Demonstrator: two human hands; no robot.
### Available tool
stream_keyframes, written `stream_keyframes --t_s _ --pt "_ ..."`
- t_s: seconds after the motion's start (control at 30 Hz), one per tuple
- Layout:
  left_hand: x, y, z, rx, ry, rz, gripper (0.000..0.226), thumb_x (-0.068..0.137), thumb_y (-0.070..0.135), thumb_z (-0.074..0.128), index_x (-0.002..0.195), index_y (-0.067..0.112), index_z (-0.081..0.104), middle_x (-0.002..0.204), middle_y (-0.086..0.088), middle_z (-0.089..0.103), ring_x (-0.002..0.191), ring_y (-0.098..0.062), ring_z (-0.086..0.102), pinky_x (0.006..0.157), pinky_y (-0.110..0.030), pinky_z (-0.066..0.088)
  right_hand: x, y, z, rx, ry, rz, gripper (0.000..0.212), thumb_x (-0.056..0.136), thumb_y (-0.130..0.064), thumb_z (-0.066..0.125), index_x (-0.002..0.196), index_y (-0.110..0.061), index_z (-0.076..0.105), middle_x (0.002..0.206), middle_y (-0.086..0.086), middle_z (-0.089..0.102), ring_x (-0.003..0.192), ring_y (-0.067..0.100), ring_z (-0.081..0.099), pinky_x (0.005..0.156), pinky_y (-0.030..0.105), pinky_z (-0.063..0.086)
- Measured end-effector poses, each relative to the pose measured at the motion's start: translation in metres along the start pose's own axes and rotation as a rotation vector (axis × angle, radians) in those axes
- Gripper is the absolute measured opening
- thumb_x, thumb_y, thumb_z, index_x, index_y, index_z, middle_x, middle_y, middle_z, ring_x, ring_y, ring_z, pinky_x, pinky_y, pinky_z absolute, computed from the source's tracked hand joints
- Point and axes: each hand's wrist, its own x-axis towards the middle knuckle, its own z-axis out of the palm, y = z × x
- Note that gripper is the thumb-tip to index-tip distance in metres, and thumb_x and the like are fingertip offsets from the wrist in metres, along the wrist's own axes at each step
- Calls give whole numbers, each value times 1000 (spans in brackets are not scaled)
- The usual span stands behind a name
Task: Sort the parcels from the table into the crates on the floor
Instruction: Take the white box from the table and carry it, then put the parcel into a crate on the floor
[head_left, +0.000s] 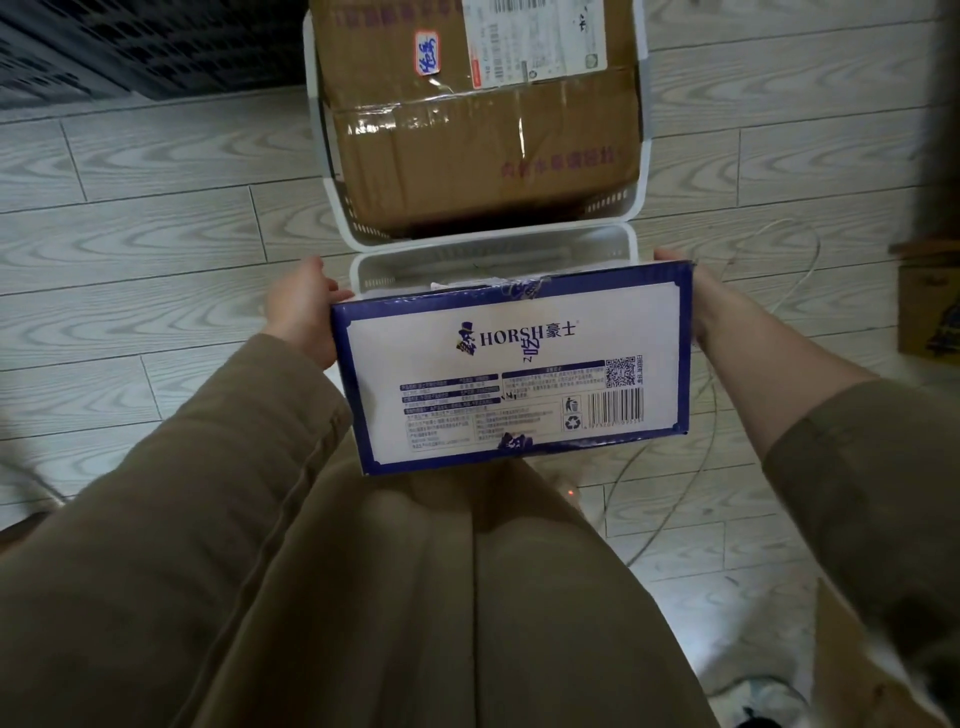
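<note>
I hold a blue-and-white printed box between both hands, above the floor. My left hand presses flat against its left end. Against the right end lies my right hand, mostly hidden behind the box. Just beyond the box stands a white crate whose near part the box covers. Behind that stands a second white crate filled by a large brown cardboard parcel with a shipping label.
Pale wood-plank floor surrounds the crates. A thin white cable loops on the floor at right. Dark slatted crates fill the top left. Cardboard pieces lie at the right edge and bottom right.
</note>
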Motion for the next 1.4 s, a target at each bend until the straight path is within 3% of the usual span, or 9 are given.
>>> stream_keyframes --t_s 0.17,0.23,0.3,0.43,0.6,0.87,1.17,1.3,1.4 --pt "-19 -8 -8 253 145 328 28 95 29 39 75 13 49 74 -6 52 72 -21 50 68 -33 41 -37 4 -6 -43 243 -116 27 89 -32 47 64 -21 47 59 -5 50 63 15 46 55 24 37" --pt "-44 -19 -11 505 167 610 34 97 32 38 110 9 59 113 -14 60 108 -25 53 95 -35 41 -55 16 -1 -151 449 -443 21 89 -31 43 80 -15 54 78 -1 54 81 16 49 71 28 39" --pt "-73 -38 -10 802 96 847 52 99 32 37 145 8 29 153 -10 26 142 -20 21 117 -33 15 -84 36 14 -395 531 -765 37 95 -30 40 120 -8 56 125 13 55 121 18 44 103 27 29" --pt "-93 -77 1 1265 -77 1083 67 92 54 13 142 19 -14 149 3 -22 138 -10 -22 112 -31 -14 -100 77 53 -940 340 -1193 54 96 -32 32 143 -5 33 151 18 28 141 21 16 116 34 1" --pt "-68 -88 12 1412 -88 1040 68 87 58 1 135 19 -26 138 5 -39 131 -8 -34 108 -32 -23 -75 82 62 -1113 357 -1197 55 95 -34 29 144 -9 33 151 18 28 141 23 15 111 51 7" --pt "-58 -93 17 1404 -63 1072 70 83 57 -4 136 16 -23 140 3 -36 133 -11 -30 109 -34 -22 -60 86 64 -1193 445 -1244 53 94 -32 31 143 -11 32 150 19 31 139 26 17 111 48 6" --pt "-94 -57 11 1405 -128 993 67 98 36 37 150 14 0 158 -4 -6 145 -17 -7 116 -36 0 -109 53 63 -1333 235 -925 54 100 -33 29 150 -17 16 159 8 1 146 19 -4 116 39 -3" --pt "-122 -37 -13 1347 -116 924 66 98 32 40 150 12 3 159 -5 1 146 -18 1 117 -35 4 -152 39 69 -1304 164 -818 52 101 -29 33 149 -14 21 158 5 15 146 17 9 118 37 9" --pt "-141 -25 -48 1222 -65 916 64 96 33 44 149 12 15 156 -7 17 144 -19 15 118 -35 15 -196 27 82 -1208 126 -765 43 100 -27 37 140 -12 38 140 8 48 128 23 44 109 40 34"
